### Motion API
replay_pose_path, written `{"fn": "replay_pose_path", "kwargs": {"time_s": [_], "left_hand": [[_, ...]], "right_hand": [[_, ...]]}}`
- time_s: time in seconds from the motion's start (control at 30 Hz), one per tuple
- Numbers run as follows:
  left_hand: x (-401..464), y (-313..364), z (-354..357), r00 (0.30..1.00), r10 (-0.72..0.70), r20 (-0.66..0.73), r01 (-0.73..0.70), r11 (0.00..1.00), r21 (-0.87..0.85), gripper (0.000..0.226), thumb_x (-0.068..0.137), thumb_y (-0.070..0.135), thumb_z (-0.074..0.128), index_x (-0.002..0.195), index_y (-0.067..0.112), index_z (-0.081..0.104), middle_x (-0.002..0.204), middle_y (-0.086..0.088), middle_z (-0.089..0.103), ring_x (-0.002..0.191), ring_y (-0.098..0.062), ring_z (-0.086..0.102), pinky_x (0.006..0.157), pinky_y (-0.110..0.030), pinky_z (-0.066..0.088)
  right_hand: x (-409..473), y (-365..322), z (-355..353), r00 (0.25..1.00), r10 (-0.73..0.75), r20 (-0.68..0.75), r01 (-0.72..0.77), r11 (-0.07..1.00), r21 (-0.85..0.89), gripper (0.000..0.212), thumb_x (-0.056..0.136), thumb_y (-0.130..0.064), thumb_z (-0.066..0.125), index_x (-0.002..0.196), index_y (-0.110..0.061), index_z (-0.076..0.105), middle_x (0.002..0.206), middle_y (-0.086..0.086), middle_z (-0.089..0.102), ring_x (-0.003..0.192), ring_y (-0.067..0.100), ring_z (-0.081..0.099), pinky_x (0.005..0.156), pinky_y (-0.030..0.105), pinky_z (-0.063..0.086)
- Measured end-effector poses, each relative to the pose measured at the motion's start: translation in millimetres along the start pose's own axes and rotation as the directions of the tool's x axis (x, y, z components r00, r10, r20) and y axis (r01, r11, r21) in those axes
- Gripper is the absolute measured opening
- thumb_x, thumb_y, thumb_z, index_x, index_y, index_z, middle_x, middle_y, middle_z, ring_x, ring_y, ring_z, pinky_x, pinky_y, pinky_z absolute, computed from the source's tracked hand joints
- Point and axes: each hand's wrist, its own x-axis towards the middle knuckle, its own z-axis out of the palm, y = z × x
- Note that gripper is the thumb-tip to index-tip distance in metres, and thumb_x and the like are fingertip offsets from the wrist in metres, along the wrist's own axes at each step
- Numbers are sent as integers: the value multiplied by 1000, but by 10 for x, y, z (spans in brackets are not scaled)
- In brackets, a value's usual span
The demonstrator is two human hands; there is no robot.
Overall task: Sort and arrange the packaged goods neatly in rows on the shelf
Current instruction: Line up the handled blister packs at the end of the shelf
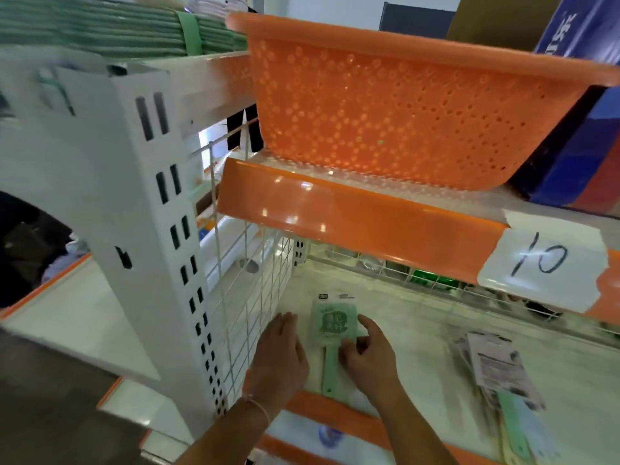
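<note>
A green packaged item with a long handle [332, 327] lies flat on the white lower shelf [419, 330], close to the left wire divider. My left hand [280, 354] rests flat on the shelf just left of it, fingers straight. My right hand [367, 354] touches the package's right edge with loosely curled fingers; whether it pinches the pack is unclear. A loose pile of similar packages [496, 367] lies at the right of the same shelf, with green-handled ones [523, 434] near the front edge.
An orange perforated basket [402, 112] sits on the shelf above, whose orange front lip [352, 213] overhangs the work area. A paper tag marked 10 [540, 263] hangs there. A white wire divider [248, 297] and slotted upright [161, 229] stand left.
</note>
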Motion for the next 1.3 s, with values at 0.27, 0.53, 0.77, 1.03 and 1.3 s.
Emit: {"fn": "replay_pose_path", "kwargs": {"time_s": [0.27,0.53,0.77,1.03,1.3], "left_hand": [[-30,-137,86,957,237,166,-277,916,291,73,90,46,-6,153,15,14,162,-4,5,149,-19,-6,121,-34,-5],[-65,-133,70,957,235,168,-274,923,272,58,94,37,24,128,8,60,136,-8,57,136,-20,42,118,-37,24],[-69,-173,115,949,308,68,-314,902,295,44,90,31,39,108,6,71,117,-12,68,125,-26,54,110,-45,38],[-61,-158,144,933,353,75,-357,874,330,50,88,33,36,115,6,69,126,-10,64,128,-28,52,107,-46,40],[-71,-182,148,936,345,71,-350,890,293,47,89,33,38,113,9,70,122,-8,66,121,-26,57,110,-39,30]], "right_hand": [[1,56,269,972,-228,47,220,831,-511,42,86,-38,57,126,-26,63,93,10,68,90,30,63,77,34,49],[45,213,334,924,-383,-11,307,759,-574,39,63,-18,69,100,-28,77,110,19,70,94,41,68,76,48,58],[63,279,321,911,-411,19,368,793,-485,28,77,-19,64,102,-16,77,116,23,67,93,39,69,82,46,57],[55,312,355,928,-365,70,352,804,-480,42,81,-17,51,118,-11,69,132,23,58,121,42,56,101,57,45],[8,259,325,946,-306,109,323,851,-414,57,81,-29,34,123,-8,66,139,23,52,128,42,50,110,48,32]]}}
